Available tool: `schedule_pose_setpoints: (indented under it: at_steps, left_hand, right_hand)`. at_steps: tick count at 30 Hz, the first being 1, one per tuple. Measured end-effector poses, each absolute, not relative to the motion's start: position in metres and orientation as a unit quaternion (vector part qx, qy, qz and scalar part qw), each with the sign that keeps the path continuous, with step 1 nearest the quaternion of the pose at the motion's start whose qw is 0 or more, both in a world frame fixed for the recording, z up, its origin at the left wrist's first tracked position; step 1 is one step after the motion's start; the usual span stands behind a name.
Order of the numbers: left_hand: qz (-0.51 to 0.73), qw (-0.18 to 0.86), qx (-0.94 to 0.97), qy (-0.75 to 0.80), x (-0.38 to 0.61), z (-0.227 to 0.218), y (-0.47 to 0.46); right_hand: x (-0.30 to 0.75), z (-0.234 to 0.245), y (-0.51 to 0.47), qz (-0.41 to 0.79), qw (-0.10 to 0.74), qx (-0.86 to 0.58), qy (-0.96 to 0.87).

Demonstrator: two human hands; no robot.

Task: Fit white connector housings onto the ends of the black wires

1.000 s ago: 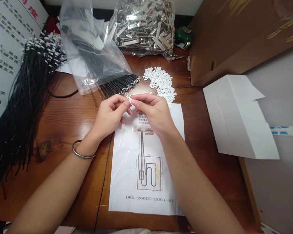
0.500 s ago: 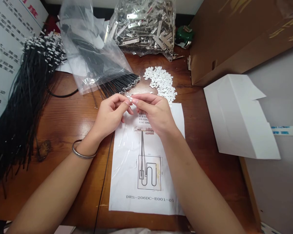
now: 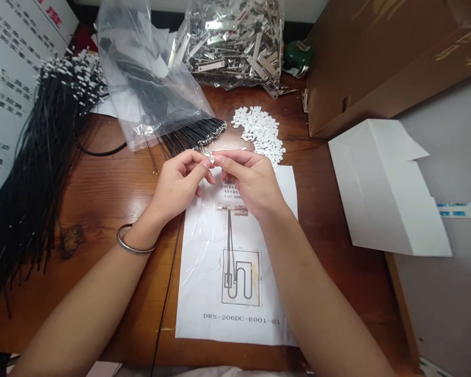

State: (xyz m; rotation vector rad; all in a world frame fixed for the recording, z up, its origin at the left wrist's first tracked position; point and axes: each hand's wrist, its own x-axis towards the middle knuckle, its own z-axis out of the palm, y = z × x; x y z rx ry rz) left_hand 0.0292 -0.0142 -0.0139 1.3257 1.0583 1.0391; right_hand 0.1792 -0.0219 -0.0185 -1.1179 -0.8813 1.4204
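The wooden surface (image 3: 113, 193) was taken up at its far right corner by a brown box (image 3: 361, 63). Along its left edge a heap of black wires (image 3: 27, 173) with white tips was piled. Toward the far edge a clear bag of metal strips (image 3: 235, 47) was set, with a plastic bag of wires (image 3: 141, 94) to its left. A printed sheet (image 3: 204, 293) was laid at the middle of the near edge. Above the sheet's far end, the left hand (image 3: 184, 178) and right hand (image 3: 247, 178) were brought together, near a pile of white pieces (image 3: 259, 131). Between their pinched fingers a small white piece (image 3: 212, 158) was grasped; whether a wire end was held with it could not be told.
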Motion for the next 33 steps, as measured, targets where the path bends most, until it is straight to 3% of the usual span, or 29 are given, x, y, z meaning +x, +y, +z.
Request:
schedule_pose_setpoints:
  at_steps: [33]
  left_hand:
    - [0.43,0.537,0.572,0.447,0.0285,-0.0155,-0.0137]
  right_hand:
    - [0.1796,-0.0175,-0.0224,0.581,0.525,-0.483,-0.392]
